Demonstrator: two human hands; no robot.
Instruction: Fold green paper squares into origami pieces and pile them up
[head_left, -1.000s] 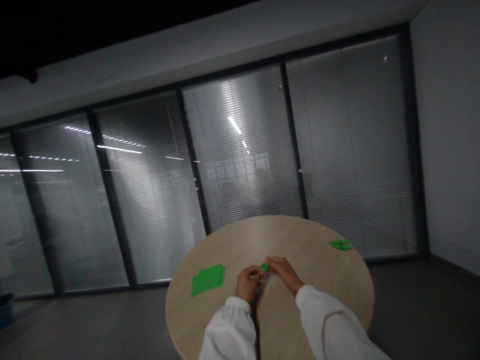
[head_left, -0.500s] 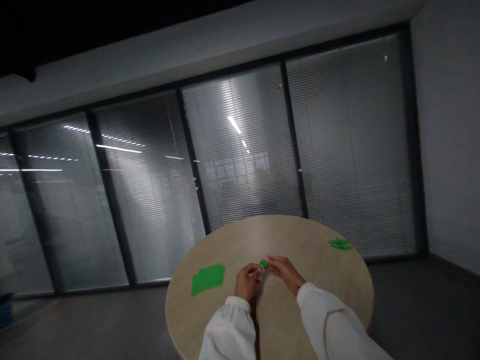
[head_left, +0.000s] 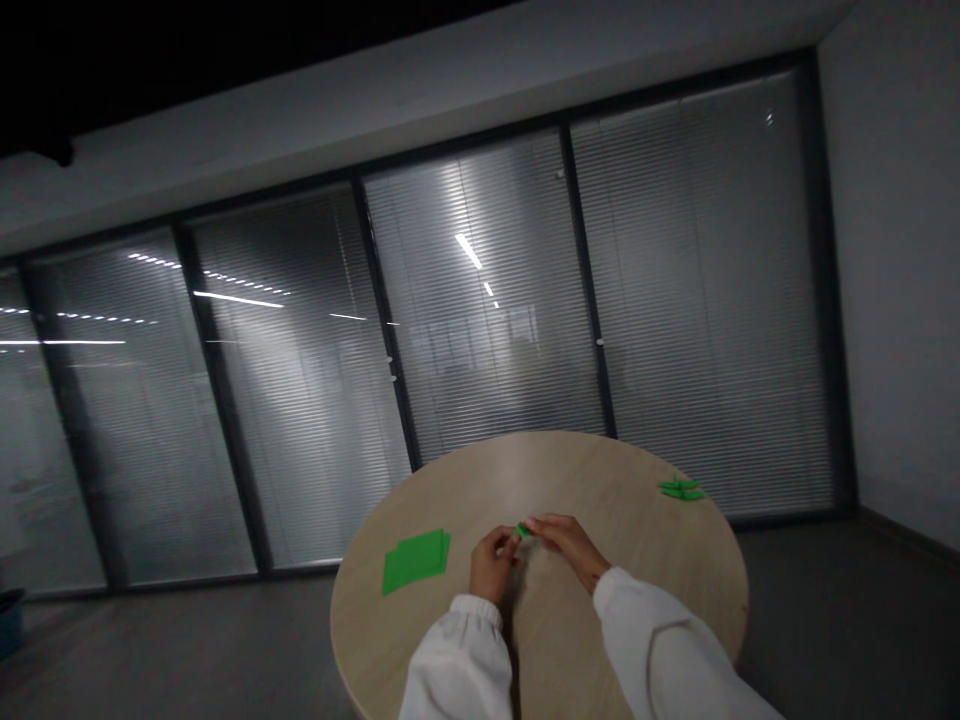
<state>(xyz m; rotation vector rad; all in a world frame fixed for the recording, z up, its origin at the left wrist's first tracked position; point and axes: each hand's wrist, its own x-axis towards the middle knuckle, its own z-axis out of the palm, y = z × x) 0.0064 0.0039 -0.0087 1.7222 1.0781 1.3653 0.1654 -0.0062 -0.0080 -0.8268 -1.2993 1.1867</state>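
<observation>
A small piece of folded green paper [head_left: 522, 530] is held between my two hands above the round table. My left hand [head_left: 493, 563] pinches it from the left with thumb and fingertips. On the other side, the fingertips of my right hand [head_left: 566, 545] close on its right edge. My fingers cover much of the piece, so its exact shape is hard to make out. Left of my hands lies a stack of flat green paper sheets [head_left: 416, 558]. Folded green paper pieces [head_left: 681, 489] rest near the table's far right edge.
The round wooden table [head_left: 622, 480] stands before a glass partition with blinds [head_left: 487, 390]. A white wall [head_left: 892, 300] is at the right. On the floor at far left is a blue bin [head_left: 10, 625].
My right hand has shifted slightly left, toward my left hand. Less of the folded green paper shows between my fingers. The sheets and the folded pieces lie as before.
</observation>
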